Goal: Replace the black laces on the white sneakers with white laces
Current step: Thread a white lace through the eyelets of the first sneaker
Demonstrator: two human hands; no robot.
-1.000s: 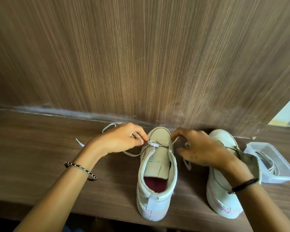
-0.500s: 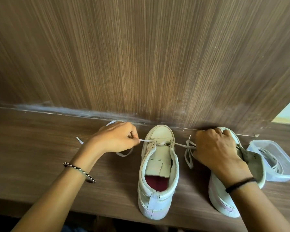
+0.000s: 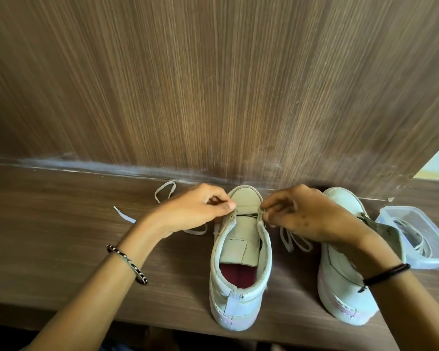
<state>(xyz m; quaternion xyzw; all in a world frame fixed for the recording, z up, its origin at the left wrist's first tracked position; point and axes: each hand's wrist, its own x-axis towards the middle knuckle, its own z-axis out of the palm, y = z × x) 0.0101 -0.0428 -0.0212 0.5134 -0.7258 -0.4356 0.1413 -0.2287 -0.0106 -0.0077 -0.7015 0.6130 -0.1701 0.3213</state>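
Two white sneakers stand heel-toward-me on a wooden shelf. The middle sneaker [image 3: 241,269] has its tongue up and a white lace [image 3: 162,192] threaded across its front eyelets. My left hand [image 3: 200,209] pinches the lace at the left eyelet row; the lace's left end trails over the shelf behind that hand. At the right eyelet row my right hand [image 3: 307,216] pinches the other end, whose slack loops [image 3: 293,241] lie between the shoes. The second sneaker [image 3: 340,287] sits at the right, partly hidden by my right wrist. No black lace shows.
A clear plastic container [image 3: 416,231] holding another white lace stands at the far right of the shelf [image 3: 61,224]. A wood-grain wall [image 3: 213,84] rises right behind the shoes. The shelf's front edge runs just below the heels.
Both hands, pulled apart half a second ago with the lace taut, have come back in to the eyelets of the middle sneaker. The lace now lies flat across the front.
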